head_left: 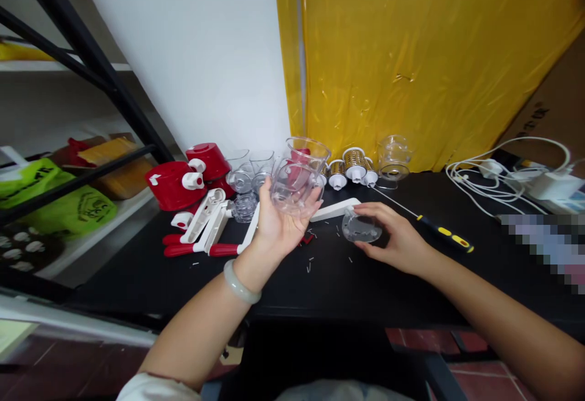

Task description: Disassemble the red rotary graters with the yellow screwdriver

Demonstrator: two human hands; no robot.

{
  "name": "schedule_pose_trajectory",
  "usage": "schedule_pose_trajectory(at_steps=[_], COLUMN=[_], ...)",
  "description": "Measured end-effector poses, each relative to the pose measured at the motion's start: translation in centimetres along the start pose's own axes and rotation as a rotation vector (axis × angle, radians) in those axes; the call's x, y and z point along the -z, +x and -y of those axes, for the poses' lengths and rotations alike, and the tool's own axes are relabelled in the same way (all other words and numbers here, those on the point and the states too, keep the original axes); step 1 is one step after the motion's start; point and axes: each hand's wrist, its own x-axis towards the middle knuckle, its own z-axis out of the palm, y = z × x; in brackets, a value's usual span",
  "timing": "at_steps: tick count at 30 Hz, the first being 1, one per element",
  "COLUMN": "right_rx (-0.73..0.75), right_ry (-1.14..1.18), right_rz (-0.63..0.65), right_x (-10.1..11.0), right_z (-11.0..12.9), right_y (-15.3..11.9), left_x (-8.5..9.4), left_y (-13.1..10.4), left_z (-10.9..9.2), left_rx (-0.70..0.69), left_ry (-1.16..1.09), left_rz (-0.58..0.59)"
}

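Observation:
My left hand, palm up with a pale bangle at the wrist, holds a clear plastic container raised above the black table. Its fingers wrap under the container's lower part. To its right, my right hand grips a small curved clear plastic part between thumb and fingers. The two pieces are apart. Behind my right hand, a screwdriver with a black and yellow handle lies on the table. Small screws or slivers are scattered between and below the hands.
Red housings and white cranks with red handles stand and lie at the left. Metal grater drums and another clear container line the back. White cables coil at the right of the black table.

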Motion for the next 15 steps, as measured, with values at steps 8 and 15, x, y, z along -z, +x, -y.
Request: schedule_pose_trajectory(at_steps=[8,15], right_rx=[-0.050,-0.084], right_ry=[-0.150,-0.220], right_rz=[0.122,0.122], right_x=[2.2,3.1], right_z=[-1.0,-1.9], right_y=[-3.8,-4.8], left_x=[0.9,1.6], left_y=[-0.3,-1.1], left_z=[-0.9,-2.1], left_rx=[0.151,0.264], left_ry=[-0.129,-0.090], left_rz=[-0.048,-0.091])
